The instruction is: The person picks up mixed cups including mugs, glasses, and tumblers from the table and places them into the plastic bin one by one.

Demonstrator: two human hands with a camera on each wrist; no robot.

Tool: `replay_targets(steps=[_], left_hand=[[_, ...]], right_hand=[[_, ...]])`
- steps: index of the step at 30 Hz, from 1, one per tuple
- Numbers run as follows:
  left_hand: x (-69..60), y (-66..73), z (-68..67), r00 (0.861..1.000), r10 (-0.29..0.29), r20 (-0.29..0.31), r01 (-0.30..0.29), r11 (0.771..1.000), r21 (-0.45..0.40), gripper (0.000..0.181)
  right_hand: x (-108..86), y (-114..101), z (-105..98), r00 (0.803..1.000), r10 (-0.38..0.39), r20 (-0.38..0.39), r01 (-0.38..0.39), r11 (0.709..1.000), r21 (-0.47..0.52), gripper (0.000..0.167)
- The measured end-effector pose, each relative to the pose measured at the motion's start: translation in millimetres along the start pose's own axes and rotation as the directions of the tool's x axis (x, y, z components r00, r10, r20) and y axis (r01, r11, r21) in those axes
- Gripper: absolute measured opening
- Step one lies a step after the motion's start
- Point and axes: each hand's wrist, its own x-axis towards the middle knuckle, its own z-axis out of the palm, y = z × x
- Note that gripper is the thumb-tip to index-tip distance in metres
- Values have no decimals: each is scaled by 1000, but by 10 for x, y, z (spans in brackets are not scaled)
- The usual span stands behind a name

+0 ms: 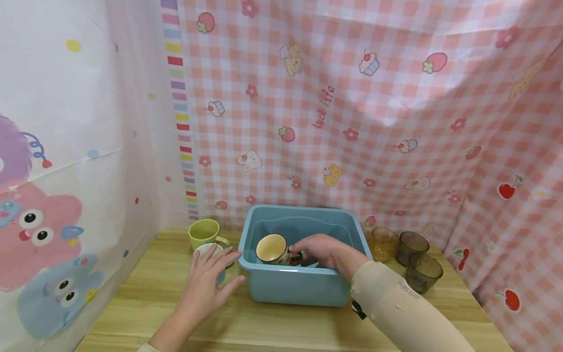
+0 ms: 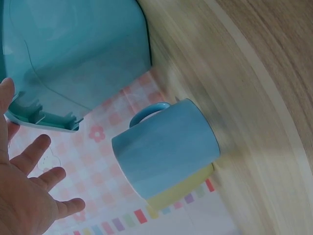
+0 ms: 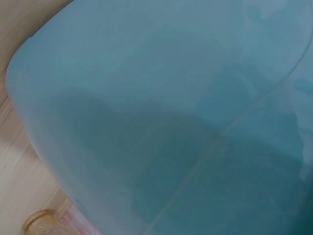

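My right hand [image 1: 323, 248] reaches down into a light blue plastic bin [image 1: 299, 289] and grips the dark brown handle of a mug [image 1: 271, 249] with a cream inside. Part of that hand and the mug's lower body are hidden behind the bin's front wall. In the right wrist view only the bin's side wall [image 3: 146, 98] fills most of the frame. To the left, my left hand [image 1: 206, 281] is spread with its fingers straight, close to the bin's left rim. Beyond it stand a blue mug [image 2: 166, 149] with a white inside and a yellow-green mug [image 1: 204, 233].
Right of the bin stand an amber glass [image 1: 384, 244] and two smoky brown glasses, one [image 1: 411, 247] behind the other [image 1: 423, 274]. Everything sits on a wood-grain table [image 1: 272, 325]. A pink checked curtain [image 1: 308, 161] hangs right behind, a white printed one [image 1: 110, 186] at the left.
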Motion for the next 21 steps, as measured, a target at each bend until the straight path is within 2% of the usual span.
replay_targets(steps=[7,14,21], left_hand=[[3,-5,11,1000,5,-12,-5,1000,1,57],[-1,4,10,1000,-4,-5,4,1000,-5,58],[-4,11,19,1000,7,-19,-7,1000,-2,59]], right_hand=[[18,-13,18,1000,17,24,-17,1000,-8,25],[22,-27,37,1000,14,5,-14,990,-137,27],[15,-22,46,999,-11,35,18,976,-215,24]])
